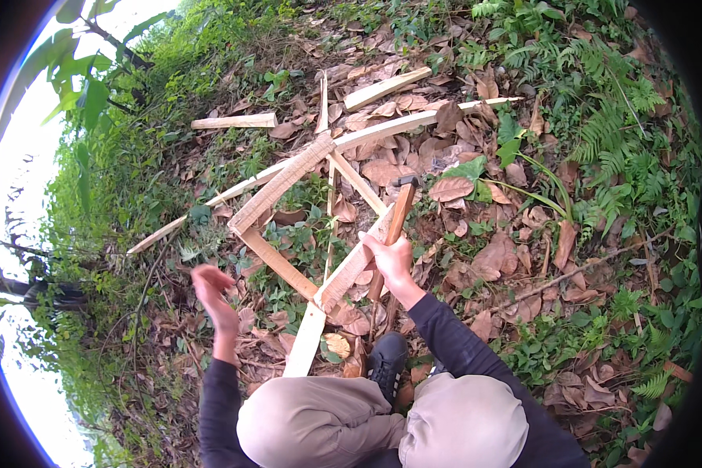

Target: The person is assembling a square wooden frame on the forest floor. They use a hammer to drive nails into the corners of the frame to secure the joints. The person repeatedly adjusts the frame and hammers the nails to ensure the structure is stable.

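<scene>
My right hand (393,261) is closed round the wooden handle of a hammer (398,214), its dark head pointing up and away from me. That hand lies against the near right board of a four-sided wooden frame (282,184), which rests on the leafy ground before my knees. Off to the left of the frame, my left hand (217,303) is raised with nothing visible in it, its fingers loosely bent and apart. A pale board (307,339) runs from the frame's near corner toward my left knee.
A long thin strip of wood (413,123) passes behind the frame's far corner. Beyond lie loose wood pieces (388,88) and a short stick (234,122). Dry leaves (498,257) cover the ground, ferns (600,144) grow at right, and my dark shoe (388,363) stands near the frame.
</scene>
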{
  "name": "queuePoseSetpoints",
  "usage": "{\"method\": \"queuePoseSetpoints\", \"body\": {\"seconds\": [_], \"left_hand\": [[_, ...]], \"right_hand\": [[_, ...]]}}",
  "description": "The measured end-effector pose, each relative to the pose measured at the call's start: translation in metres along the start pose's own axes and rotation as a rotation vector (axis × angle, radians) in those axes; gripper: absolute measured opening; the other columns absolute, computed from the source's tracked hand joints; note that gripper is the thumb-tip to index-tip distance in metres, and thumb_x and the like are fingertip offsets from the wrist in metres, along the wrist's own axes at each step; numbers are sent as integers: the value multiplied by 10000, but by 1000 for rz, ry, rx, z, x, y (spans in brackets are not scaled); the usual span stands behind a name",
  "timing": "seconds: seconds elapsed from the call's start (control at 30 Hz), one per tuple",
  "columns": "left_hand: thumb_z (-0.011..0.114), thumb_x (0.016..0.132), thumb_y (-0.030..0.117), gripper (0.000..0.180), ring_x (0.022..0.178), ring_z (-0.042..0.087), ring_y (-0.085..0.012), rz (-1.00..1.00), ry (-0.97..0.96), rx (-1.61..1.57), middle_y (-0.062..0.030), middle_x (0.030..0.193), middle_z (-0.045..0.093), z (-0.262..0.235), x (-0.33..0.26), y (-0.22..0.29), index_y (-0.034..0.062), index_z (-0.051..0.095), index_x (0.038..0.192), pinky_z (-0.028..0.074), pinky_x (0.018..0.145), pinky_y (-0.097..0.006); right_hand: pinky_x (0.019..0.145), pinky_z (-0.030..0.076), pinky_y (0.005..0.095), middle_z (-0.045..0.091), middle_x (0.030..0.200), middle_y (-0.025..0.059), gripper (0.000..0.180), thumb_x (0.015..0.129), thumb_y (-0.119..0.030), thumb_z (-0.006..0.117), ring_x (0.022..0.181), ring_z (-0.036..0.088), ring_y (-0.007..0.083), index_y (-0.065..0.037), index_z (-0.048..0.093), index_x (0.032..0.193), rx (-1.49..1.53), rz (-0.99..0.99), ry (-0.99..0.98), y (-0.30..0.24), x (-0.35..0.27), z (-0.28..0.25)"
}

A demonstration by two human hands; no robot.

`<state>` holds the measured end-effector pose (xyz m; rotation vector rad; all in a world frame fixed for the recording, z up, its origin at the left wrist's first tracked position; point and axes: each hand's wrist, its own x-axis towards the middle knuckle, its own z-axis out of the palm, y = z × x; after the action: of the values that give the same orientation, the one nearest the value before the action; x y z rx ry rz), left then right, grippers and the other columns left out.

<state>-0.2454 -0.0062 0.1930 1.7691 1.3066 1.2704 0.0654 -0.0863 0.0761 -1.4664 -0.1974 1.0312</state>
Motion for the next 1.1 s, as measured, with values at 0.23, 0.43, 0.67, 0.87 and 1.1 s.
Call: {"method": "queuePoseSetpoints", "body": {"seconds": [0.23, 0.43, 0.67, 0.87, 1.1], "left_hand": [[568, 1042, 287, 583, 1181, 610, -201, -317, -370, -196, -163, 1327, 604, 129, -80, 20, 2, 328, 1490, 502, 1034, -385], [672, 984, 171, 369, 957, 651, -95, -462, -550, -21, -74, 1079, 711, 165, -19, 17, -8, 570, 1290, 542, 789, -258], [478, 1029, 506, 609, 1319, 569, -305, -369, -258, -782, -191, 1393, 599, 198, -55, -36, 0, 530, 1364, 409, 1122, -440], [292, 981, 783, 770, 925, 590, -238, -546, 271, -904, -79, 973, 594, 252, -59, -28, 67, 536, 1124, 451, 920, -418], [250, 922, 866, 886, 737, 568, -186, -405, 217, -801, -69, 833, 592, 262, 6, -16, 46, 586, 951, 468, 696, -345]], "right_hand": [[469, 638, 382, 706, 854, 180, 401, 883, -243, 807, 651, 739, 275, 119, 639, 931, 263, 269, -83, 34, 3, 12], [526, 645, 389, 622, 796, 134, 522, 983, -408, 673, 656, 732, 296, 98, 553, 1028, 245, 440, -126, 34, -4, -37], [380, 557, 361, 535, 646, 63, 368, 971, -293, 699, 476, 661, 245, 4, 484, 937, 234, 319, -19, 49, -44, -117], [421, 534, 328, 545, 596, 52, 375, 975, -275, 680, 458, 630, 203, -78, 470, 735, 261, 307, 168, 44, -36, -133], [400, 547, 344, 574, 631, 88, 285, 970, -211, 684, 463, 645, 227, -33, 470, 912, 260, 211, 109, 47, -34, -120]]}}
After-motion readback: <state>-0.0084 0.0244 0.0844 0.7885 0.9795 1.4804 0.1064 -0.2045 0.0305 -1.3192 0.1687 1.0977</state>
